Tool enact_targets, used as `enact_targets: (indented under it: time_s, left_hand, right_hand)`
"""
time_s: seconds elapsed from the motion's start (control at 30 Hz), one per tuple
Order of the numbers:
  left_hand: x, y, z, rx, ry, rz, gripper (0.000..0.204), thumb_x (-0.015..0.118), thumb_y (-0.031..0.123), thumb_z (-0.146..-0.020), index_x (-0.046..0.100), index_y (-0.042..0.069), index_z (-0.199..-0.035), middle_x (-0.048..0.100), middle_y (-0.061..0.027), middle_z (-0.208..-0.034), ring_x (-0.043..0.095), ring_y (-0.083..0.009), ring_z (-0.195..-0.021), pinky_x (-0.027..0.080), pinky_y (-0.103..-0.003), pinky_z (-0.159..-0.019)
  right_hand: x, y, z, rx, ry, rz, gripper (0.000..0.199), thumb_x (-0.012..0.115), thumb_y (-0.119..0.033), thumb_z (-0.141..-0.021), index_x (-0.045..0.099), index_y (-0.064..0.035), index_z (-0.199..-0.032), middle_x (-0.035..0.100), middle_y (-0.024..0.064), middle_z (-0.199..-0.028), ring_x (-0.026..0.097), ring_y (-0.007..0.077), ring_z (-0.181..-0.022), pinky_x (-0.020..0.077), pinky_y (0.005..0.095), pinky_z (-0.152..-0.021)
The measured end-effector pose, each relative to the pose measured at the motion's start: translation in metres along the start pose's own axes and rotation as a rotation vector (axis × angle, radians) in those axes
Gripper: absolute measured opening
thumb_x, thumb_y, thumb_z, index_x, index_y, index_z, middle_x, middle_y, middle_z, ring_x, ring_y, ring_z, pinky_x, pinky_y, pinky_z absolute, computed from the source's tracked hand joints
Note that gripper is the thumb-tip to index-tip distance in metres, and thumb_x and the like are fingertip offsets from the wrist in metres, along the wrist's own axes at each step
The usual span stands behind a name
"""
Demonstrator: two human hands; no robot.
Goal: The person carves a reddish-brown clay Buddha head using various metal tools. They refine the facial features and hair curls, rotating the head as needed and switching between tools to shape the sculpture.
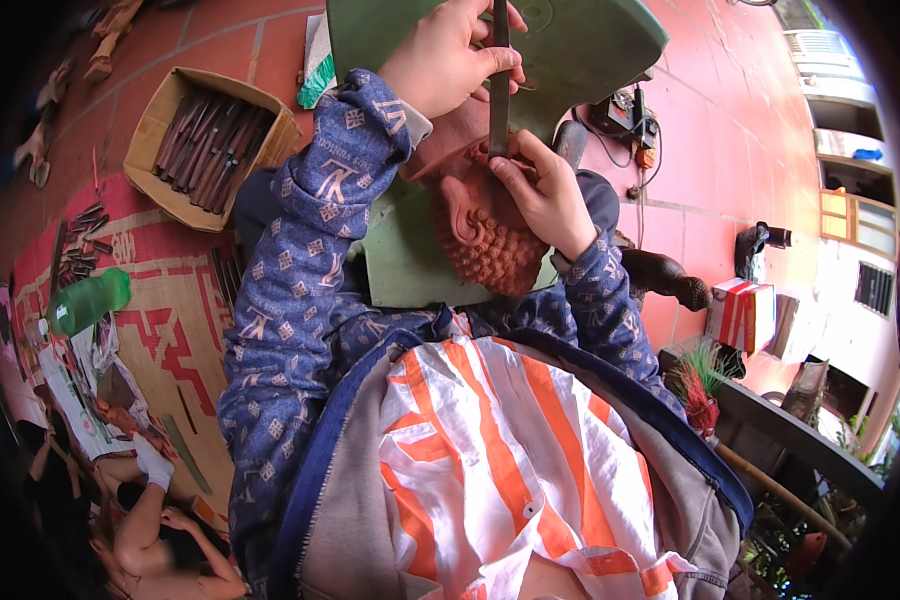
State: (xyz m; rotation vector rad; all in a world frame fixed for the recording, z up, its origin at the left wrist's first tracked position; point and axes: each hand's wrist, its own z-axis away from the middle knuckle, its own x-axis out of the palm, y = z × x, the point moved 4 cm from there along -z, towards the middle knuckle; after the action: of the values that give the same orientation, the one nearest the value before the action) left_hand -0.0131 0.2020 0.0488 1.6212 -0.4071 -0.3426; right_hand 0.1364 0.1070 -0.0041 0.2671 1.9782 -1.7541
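Note:
A reddish-brown carved head (485, 235) with rows of small round curls and a long ear lies tilted in front of me, over a green surface between my knees. A long, flat, dark metal bar that looks like a file (499, 95) stands lengthwise above it, its lower end at the carving. My left hand (460, 60) grips the file farther up, fingers curled around it. Lower down, my right hand (545, 190) pinches the file's near end between thumb and fingers, close against the carving. The carving's face side is mostly hidden from view.
A cardboard box (142, 150) full of wooden-handled carving tools stands at left, with loose tools (82, 240) and a green bottle (88, 302) beyond. A green plastic chair (600, 45) is ahead. Corded equipment (622, 118) sits right. Another person (160, 540) sits lower left.

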Motion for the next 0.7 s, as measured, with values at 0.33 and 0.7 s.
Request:
enact_targets:
  time_s: [0.33,0.7]
  left_hand:
    - [0.022,0.005,-0.021,0.159,0.125,-0.284,0.019,0.06,-0.005,-0.08,0.05,0.001,-0.095,0.063,-0.0125,-0.074,0.067,-0.0253,-0.074,0.051,-0.036,-0.063]
    - [0.013,-0.056,0.013,0.2,0.194,-1.02,0.04,0.065,0.042,-0.085,0.064,0.007,-0.104,0.067,-0.015,-0.1,0.064,-0.0368,-0.092,0.051,-0.046,-0.078]
  right_hand:
    - [-0.013,0.014,-0.001,0.075,0.112,0.136,0.02,0.064,-0.014,-0.09,0.051,0.0018,-0.088,0.056,0.0153,-0.07,0.051,0.0186,-0.062,0.0451,0.0326,-0.061]
    - [-0.019,0.042,0.026,0.193,0.22,-0.493,0.015,0.053,-0.008,-0.098,0.046,-0.0009,-0.086,0.067,0.008,-0.097,0.062,0.0096,-0.097,0.0502,0.0244,-0.078]
